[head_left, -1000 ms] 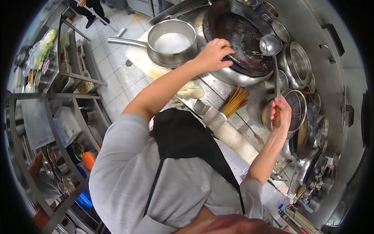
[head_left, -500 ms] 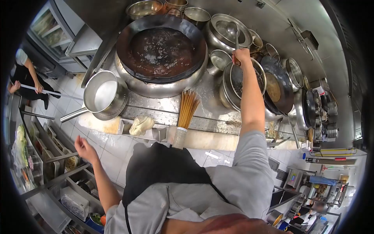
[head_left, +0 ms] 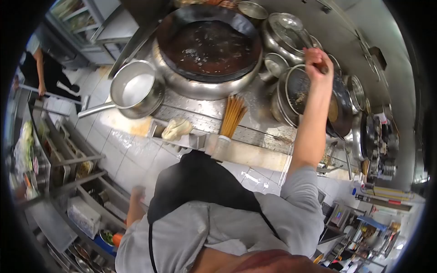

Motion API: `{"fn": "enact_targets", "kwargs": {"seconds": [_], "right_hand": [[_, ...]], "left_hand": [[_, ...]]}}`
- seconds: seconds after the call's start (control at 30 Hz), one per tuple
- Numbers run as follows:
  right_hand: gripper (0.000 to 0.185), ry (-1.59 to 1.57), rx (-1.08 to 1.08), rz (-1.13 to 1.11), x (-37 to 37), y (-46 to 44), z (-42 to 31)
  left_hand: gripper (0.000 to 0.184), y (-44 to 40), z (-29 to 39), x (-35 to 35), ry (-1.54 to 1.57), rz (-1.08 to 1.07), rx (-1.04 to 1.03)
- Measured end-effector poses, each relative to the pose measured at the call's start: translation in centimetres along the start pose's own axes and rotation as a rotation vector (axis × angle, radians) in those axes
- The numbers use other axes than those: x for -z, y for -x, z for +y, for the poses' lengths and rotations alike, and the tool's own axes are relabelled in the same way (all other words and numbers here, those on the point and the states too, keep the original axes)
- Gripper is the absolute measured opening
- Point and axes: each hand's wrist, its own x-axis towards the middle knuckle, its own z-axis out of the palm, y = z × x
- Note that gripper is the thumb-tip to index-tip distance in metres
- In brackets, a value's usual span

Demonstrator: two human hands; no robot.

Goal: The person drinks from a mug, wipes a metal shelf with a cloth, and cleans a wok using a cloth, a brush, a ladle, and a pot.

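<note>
My right hand [head_left: 318, 63] is wrapped round the brown-ended handle of a ladle [head_left: 304, 38]. The ladle's head reaches into a round metal pot [head_left: 272, 38] at the back of the stove, by the strainer-like rim there. Just below this hand stands a rimmed strainer [head_left: 295, 93] with dark bits in it, resting on a metal pot. My left hand [head_left: 138, 193] hangs low beside my apron, smeared by motion, and its fingers cannot be made out. A large dark wok [head_left: 209, 75] with some liquid and pale residue sits on the burner ahead.
A long-handled saucepan [head_left: 118, 86] stands left of the wok. Along the front ledge are a crumpled cloth [head_left: 176, 129] and a bamboo brush [head_left: 233, 116]. Another wok [head_left: 342, 107] lies to the right. Food bins [head_left: 68, 159] line the left; a person [head_left: 38, 68] holds a pole there.
My left hand has dropped back towards my body from beside the ledge. My right hand has turned on the ladle, its handle end now tilting to the right. The view has shifted.
</note>
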Motion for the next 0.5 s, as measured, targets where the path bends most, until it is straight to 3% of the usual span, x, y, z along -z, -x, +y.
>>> {"fn": "enact_targets", "kwargs": {"seconds": [0.03, 0.1, 0.2, 0.3, 0.4, 0.5], "right_hand": [[0.033, 0.009, 0.015, -0.017, -0.8, 1.3, 1.7], [0.043, -0.103, -0.044, -0.028, -1.6, 4.0, 4.8], [0.043, -0.174, -0.164, -0.123, -0.6, 6.3, 9.0], [0.036, -0.088, -0.236, -0.015, 0.4, 7.1, 12.4], [0.019, 0.436, -0.152, 0.090, 2.2, 7.3, 14.7], [0.039, 1.180, 0.091, 0.194, 1.9, 8.0, 15.9]], "left_hand": [[0.016, -0.1, 2.0, -0.7, -0.006, 0.053, -0.008], [0.015, 0.5, 8.1, -2.7, -0.179, 0.117, -0.172], [0.015, 4.0, 17.1, -5.1, -0.119, 0.131, -0.420], [0.014, 4.9, 20.2, -5.5, -0.099, 0.186, -0.515], [0.014, 4.1, 20.7, -5.3, -0.125, 0.161, -0.511], [0.016, 1.7, 17.1, -4.2, -0.204, 0.132, -0.445]]}}
